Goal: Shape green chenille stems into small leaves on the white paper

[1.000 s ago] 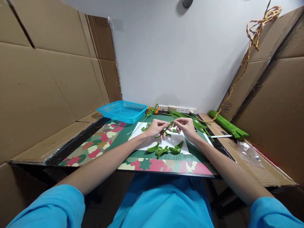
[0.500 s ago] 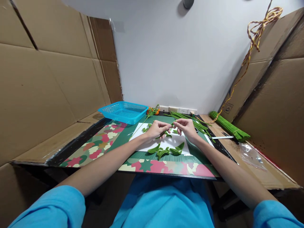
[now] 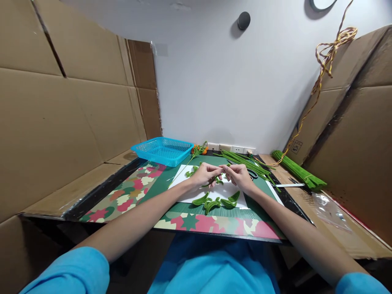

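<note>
Now the gap is narrowed, left hand [image 3: 206, 174] and right hand [image 3: 240, 176] brought fingertip to fingertip; the green strip [image 3: 212, 180] is pinched by both above the paper [image 3: 228, 190], largely hidden, its end seemingly being worked, leaves [image 3: 212, 204] left lying nearer

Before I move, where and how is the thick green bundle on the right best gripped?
Probably around its middle, reaching down from above on its left: the thick green bundle is long and narrow, lying slanted, and the cardboard wall rises along its right.
</note>
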{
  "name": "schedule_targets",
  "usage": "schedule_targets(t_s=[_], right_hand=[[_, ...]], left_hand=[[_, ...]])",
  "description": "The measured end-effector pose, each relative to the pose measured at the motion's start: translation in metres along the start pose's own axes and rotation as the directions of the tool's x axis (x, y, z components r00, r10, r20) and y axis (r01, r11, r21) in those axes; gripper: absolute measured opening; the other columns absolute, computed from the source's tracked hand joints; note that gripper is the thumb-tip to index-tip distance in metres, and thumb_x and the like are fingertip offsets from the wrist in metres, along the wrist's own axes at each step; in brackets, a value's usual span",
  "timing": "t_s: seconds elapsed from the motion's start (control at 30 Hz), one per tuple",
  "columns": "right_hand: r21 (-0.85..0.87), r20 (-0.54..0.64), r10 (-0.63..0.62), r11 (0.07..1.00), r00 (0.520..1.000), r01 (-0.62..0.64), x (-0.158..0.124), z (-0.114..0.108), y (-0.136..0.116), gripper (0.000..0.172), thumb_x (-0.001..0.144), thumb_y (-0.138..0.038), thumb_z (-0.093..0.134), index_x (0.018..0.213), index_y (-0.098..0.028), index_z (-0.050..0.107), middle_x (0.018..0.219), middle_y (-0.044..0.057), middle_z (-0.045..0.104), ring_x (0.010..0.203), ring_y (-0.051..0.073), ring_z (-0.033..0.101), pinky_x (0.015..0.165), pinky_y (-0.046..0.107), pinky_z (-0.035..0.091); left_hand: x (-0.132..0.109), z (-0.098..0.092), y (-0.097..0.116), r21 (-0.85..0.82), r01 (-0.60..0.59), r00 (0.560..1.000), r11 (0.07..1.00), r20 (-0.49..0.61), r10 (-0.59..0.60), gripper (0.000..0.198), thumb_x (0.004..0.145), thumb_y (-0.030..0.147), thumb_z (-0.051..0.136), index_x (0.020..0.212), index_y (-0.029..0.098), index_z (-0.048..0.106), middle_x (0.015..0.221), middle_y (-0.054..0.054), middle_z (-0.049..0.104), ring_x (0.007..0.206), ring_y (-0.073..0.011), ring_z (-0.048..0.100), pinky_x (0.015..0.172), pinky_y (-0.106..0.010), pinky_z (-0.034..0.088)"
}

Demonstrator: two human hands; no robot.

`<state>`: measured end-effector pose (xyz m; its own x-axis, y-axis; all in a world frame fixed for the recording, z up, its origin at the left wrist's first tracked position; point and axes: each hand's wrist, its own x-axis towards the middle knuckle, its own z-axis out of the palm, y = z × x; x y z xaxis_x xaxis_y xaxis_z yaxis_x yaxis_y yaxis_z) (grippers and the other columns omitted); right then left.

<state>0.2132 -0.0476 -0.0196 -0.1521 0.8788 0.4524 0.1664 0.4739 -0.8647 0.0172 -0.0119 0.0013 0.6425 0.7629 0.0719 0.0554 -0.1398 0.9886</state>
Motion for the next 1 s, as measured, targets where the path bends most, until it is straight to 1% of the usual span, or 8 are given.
schedule_targets(t_s=[0.17, 0.27, 0.37, 0.47, 0.53, 0.63, 0.8, 1.0], right_hand=[[-0.011, -0.072, -0.039, 0.999, 0.997, 0.039, -0.002, 0.002, -0.001, 0.057, 0.090, -0.060, 0.065, 0.052, -0.018, 0.059, 0.050, 0.000, 0.049, 0.047, 0.012, 0.048, 0.050, 0.026, 0.038], [-0.022, -0.111, -0.052, 0.998, 0.992, 0.050, -0.003, 0.002, -0.003, 0.057, 0.090, -0.058, 0.065, 0.050, -0.018, 0.056, 0.047, 0.000, 0.046, 0.053, 0.015, 0.054, 0.053, 0.026, 0.040], [-0.043, -0.129, -0.050, 0.998, 0.990, 0.045, -0.003, 0.002, -0.004, 0.058, 0.089, -0.058, 0.066, 0.049, -0.018, 0.055, 0.046, 0.000, 0.045, 0.053, 0.016, 0.055, 0.054, 0.026, 0.041], [-0.049, -0.127, -0.050, 0.998, 0.991, 0.044, -0.002, 0.002, -0.003, 0.057, 0.089, -0.056, 0.066, 0.048, -0.018, 0.056, 0.046, 0.000, 0.047, 0.054, 0.016, 0.057, 0.053, 0.026, 0.042], [-0.051, -0.130, -0.059, 0.997, 0.990, 0.052, -0.002, 0.002, -0.003, 0.056, 0.089, -0.054, 0.067, 0.048, -0.018, 0.057, 0.048, 0.001, 0.051, 0.059, 0.019, 0.061, 0.055, 0.026, 0.042], [-0.047, -0.141, -0.068, 0.997, 0.988, 0.062, -0.002, 0.002, -0.004, 0.054, 0.089, -0.053, 0.068, 0.050, -0.017, 0.060, 0.052, 0.003, 0.057, 0.065, 0.020, 0.065, 0.058, 0.026, 0.044], [-0.030, -0.196, -0.024, 0.999, 0.980, 0.019, -0.002, 0.003, -0.004, 0.055, 0.090, -0.057, 0.066, 0.053, -0.016, 0.065, 0.047, 0.001, 0.053, 0.047, 0.013, 0.050, 0.050, 0.026, 0.038], [-0.029, -0.209, 0.004, 1.000, 0.978, -0.010, -0.002, 0.003, -0.001, 0.056, 0.091, -0.058, 0.064, 0.053, -0.016, 0.063, 0.045, 0.000, 0.050, 0.041, 0.010, 0.038, 0.046, 0.026, 0.032]], left_hand=[[-0.002, 0.004, 0.006, 0.041, -0.010, 0.999, 0.999, 0.035, 0.008, 0.059, 0.074, 0.065, 0.074, 0.087, 0.008, 0.076, 0.072, -0.008, 0.070, 0.042, -0.0082, 0.056, 0.039, -0.019, 0.041], [-0.005, 0.007, 0.011, 0.057, 0.000, 1.000, 0.998, 0.027, -0.001, 0.058, 0.075, 0.064, 0.074, 0.089, 0.008, 0.076, 0.070, -0.007, 0.069, 0.040, -0.0093, 0.056, 0.037, -0.020, 0.041], [-0.006, 0.010, 0.012, 0.039, 0.011, 1.000, 0.999, 0.015, -0.012, 0.055, 0.074, 0.063, 0.075, 0.084, 0.009, 0.074, 0.068, -0.005, 0.068, 0.038, -0.0097, 0.055, 0.035, -0.021, 0.041], [-0.006, 0.009, 0.009, 0.036, 0.004, 1.000, 0.999, 0.011, -0.004, 0.055, 0.075, 0.063, 0.074, 0.086, 0.009, 0.074, 0.069, -0.003, 0.066, 0.036, -0.0083, 0.051, 0.033, -0.021, 0.039], [-0.006, 0.009, 0.008, 0.057, -0.002, 1.000, 0.998, 0.017, 0.001, 0.055, 0.077, 0.063, 0.072, 0.089, 0.009, 0.075, 0.068, -0.002, 0.064, 0.035, -0.0069, 0.049, 0.033, -0.020, 0.035], [-0.006, 0.008, 0.008, 0.116, -0.006, 1.000, 0.993, 0.011, 0.004, 0.056, 0.080, 0.064, 0.069, 0.090, 0.009, 0.075, 0.060, 0.001, 0.058, 0.034, -0.0054, 0.045, 0.033, -0.019, 0.030], [-0.006, 0.010, 0.012, 0.141, -0.043, 0.999, 0.989, -0.015, 0.046, 0.054, 0.081, 0.062, 0.068, 0.079, 0.008, 0.072, 0.052, 0.004, 0.047, 0.034, -0.0036, 0.039, 0.034, -0.018, 0.025], [-0.004, 0.009, 0.010, 0.131, 0.004, 1.000, 0.991, -0.018, -0.002, 0.054, 0.081, 0.061, 0.069, 0.091, 0.008, 0.074, 0.058, 0.004, 0.050, 0.035, -0.0031, 0.037, 0.034, -0.020, 0.023]])
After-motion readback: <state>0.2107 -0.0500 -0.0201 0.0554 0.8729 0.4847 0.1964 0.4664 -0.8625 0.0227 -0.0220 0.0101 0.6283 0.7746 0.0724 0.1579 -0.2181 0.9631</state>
